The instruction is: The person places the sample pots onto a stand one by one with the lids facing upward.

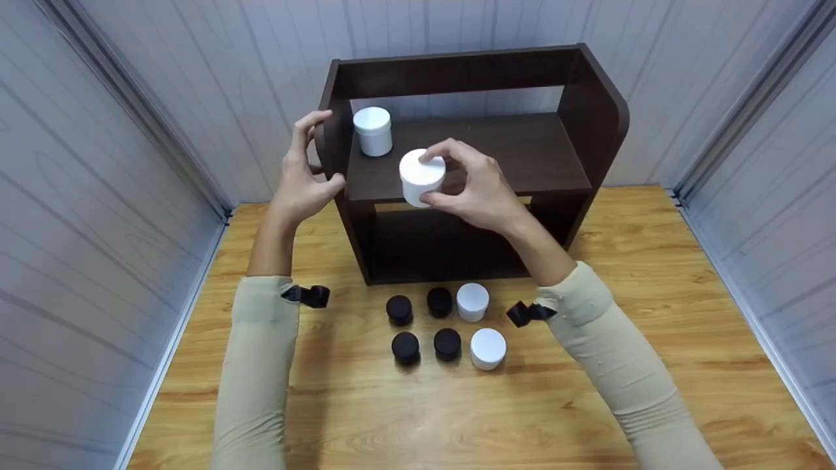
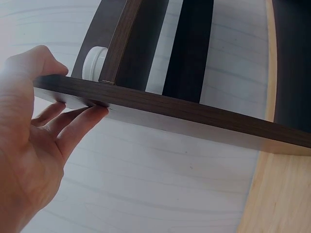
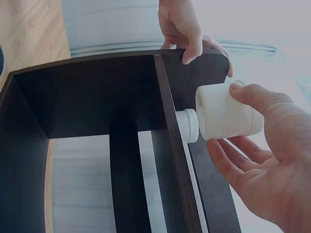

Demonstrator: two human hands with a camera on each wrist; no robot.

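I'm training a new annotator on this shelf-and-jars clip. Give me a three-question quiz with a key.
1. True or false: the right hand holds a black jar.
2. How many jars stand on the table in front of the shelf unit?
3. What does the left hand grip? A) a jar B) the shelf unit's side panel C) nothing

Key
1. False: it holds a white jar.
2. Six: four black, two white.
3. B

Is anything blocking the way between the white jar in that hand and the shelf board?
Nothing visible. The right hand holds the white jar at the shelf front edge; the other white jar stands apart, back left.
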